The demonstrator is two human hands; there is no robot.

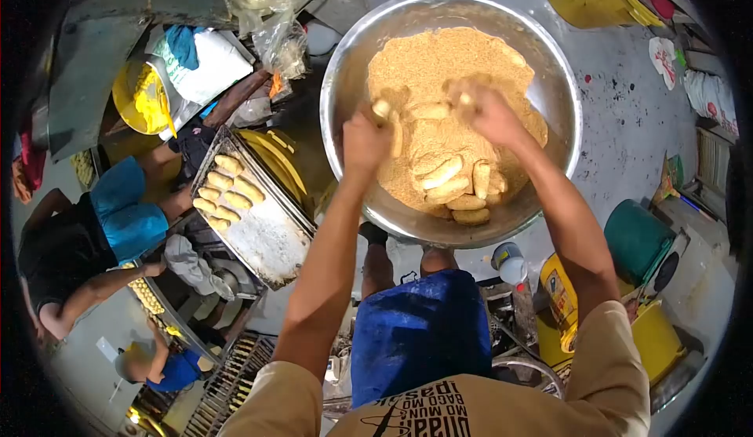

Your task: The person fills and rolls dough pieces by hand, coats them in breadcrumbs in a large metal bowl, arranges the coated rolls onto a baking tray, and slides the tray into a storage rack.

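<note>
While the large steel bowl [561,100] of breadcrumbs [439,68] fills the upper centre of the frame, the left hand [365,140] is closed around a crumb-coated dough roll [382,108] and the right hand [490,114] pinches another small roll [466,100] over the crumbs. More coated rolls [451,178] lie heaped toward the bowl's lower side. Left of centre, a metal tray [271,237] carries 2 rows of finished rolls [223,190], with a person in blue shorts [125,209] beside it at the left edge.
</note>
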